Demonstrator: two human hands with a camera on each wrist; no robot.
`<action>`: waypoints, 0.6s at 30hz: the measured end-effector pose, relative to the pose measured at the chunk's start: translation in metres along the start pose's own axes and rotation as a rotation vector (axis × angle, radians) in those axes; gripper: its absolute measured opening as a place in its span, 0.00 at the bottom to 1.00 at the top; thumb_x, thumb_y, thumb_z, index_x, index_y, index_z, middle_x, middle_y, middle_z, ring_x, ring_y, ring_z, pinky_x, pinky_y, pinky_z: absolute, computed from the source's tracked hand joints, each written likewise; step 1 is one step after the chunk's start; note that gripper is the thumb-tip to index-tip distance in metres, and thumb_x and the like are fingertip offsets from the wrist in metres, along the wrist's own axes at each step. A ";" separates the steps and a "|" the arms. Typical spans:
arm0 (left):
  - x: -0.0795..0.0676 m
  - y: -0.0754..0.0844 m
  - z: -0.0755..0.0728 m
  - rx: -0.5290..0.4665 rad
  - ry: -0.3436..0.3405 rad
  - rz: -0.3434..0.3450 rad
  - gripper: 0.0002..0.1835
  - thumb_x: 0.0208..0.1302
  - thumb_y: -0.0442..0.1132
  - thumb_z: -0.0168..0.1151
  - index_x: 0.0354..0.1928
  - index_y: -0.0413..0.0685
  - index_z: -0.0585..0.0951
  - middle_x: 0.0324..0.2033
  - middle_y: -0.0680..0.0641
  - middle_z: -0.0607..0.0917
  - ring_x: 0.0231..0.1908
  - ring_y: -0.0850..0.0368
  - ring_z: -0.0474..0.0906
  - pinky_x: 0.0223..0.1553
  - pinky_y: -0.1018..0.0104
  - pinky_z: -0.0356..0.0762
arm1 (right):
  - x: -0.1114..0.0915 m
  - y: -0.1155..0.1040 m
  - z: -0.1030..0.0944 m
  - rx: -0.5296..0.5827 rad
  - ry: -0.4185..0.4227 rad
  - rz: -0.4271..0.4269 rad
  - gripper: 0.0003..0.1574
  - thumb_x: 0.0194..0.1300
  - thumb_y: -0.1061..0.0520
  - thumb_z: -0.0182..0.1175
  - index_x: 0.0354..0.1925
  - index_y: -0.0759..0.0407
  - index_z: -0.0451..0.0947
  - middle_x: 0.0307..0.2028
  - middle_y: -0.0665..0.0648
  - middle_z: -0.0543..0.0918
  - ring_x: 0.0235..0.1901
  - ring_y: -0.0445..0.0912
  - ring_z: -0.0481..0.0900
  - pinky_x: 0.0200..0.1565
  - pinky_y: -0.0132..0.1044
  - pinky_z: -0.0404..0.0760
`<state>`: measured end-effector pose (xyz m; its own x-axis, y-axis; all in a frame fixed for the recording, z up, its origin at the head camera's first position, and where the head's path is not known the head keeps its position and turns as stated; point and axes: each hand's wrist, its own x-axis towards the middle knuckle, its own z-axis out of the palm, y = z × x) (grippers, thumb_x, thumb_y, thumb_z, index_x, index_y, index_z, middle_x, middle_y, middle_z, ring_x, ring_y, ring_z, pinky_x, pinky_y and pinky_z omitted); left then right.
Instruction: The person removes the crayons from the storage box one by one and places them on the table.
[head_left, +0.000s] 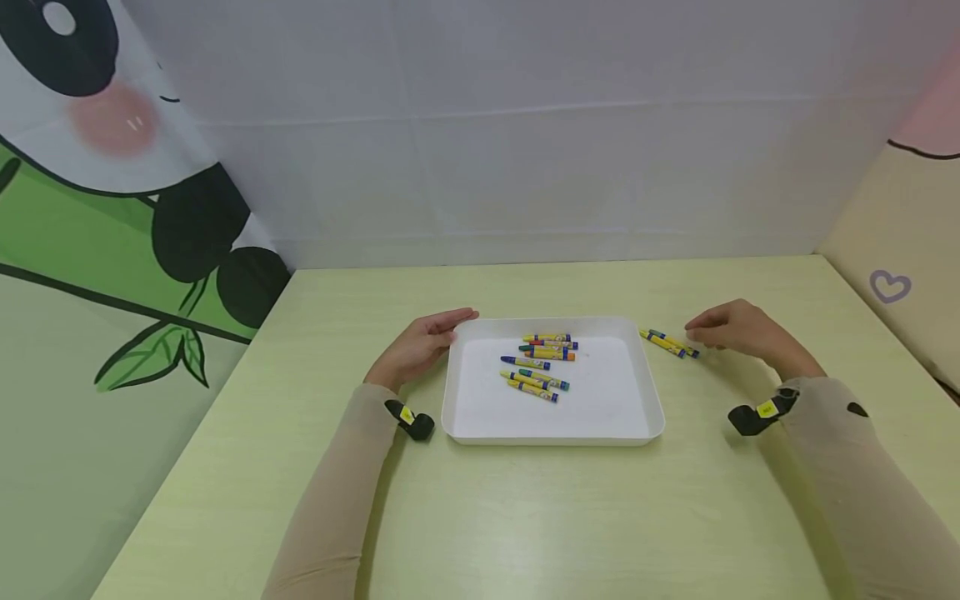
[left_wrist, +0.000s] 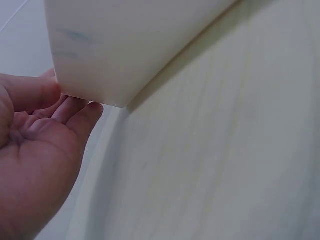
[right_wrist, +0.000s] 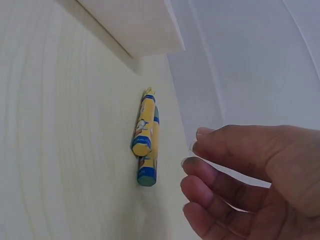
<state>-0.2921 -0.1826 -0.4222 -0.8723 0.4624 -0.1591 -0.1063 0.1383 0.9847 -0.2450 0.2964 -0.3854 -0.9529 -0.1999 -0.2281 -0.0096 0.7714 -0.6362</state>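
A shallow white tray (head_left: 600, 417) lies on the table with several yellow-wrapped crayons (head_left: 536, 385) loosely grouped inside it. My left hand (head_left: 420, 346) holds the tray at its far left corner; in the left wrist view the thumb (left_wrist: 37, 93) lies against the rim and the other fingers are at the corner. Just right of the tray, two crayons (head_left: 667, 343) rest side by side on the table. Close to their right ends hovers my right hand (head_left: 738, 329), its fingers loosely bent with nothing between them. The right wrist view shows a gap between these fingertips (right_wrist: 192, 165) and the crayons (right_wrist: 145, 135).
The pale wooden table (head_left: 540, 517) extends around the tray on every side. A light grey cloth wall (head_left: 525, 183) rises behind its far edge. Printed cartoon panels stand at the left and the right.
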 end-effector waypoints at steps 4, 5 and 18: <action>0.001 0.000 -0.001 -0.009 -0.004 0.000 0.26 0.74 0.26 0.40 0.70 0.47 0.65 0.71 0.48 0.64 0.72 0.53 0.56 0.71 0.55 0.57 | 0.000 -0.009 -0.001 -0.008 0.009 -0.013 0.31 0.68 0.45 0.57 0.57 0.67 0.76 0.49 0.65 0.83 0.45 0.51 0.80 0.47 0.49 0.81; 0.001 0.000 -0.001 -0.009 -0.004 0.001 0.26 0.74 0.26 0.40 0.70 0.48 0.65 0.71 0.48 0.64 0.72 0.53 0.56 0.71 0.55 0.57 | 0.000 -0.011 -0.002 -0.008 0.009 -0.015 0.31 0.69 0.45 0.57 0.57 0.68 0.76 0.49 0.65 0.83 0.45 0.52 0.80 0.48 0.49 0.80; 0.002 -0.001 -0.002 -0.017 -0.002 0.000 0.25 0.73 0.27 0.41 0.70 0.48 0.67 0.71 0.49 0.65 0.72 0.53 0.57 0.70 0.56 0.59 | 0.000 -0.040 -0.002 0.034 0.000 -0.043 0.32 0.67 0.42 0.58 0.59 0.63 0.76 0.52 0.62 0.82 0.48 0.54 0.79 0.52 0.52 0.78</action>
<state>-0.2942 -0.1834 -0.4236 -0.8714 0.4641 -0.1588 -0.1139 0.1235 0.9858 -0.2451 0.2670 -0.3582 -0.9518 -0.2322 -0.2002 -0.0400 0.7415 -0.6698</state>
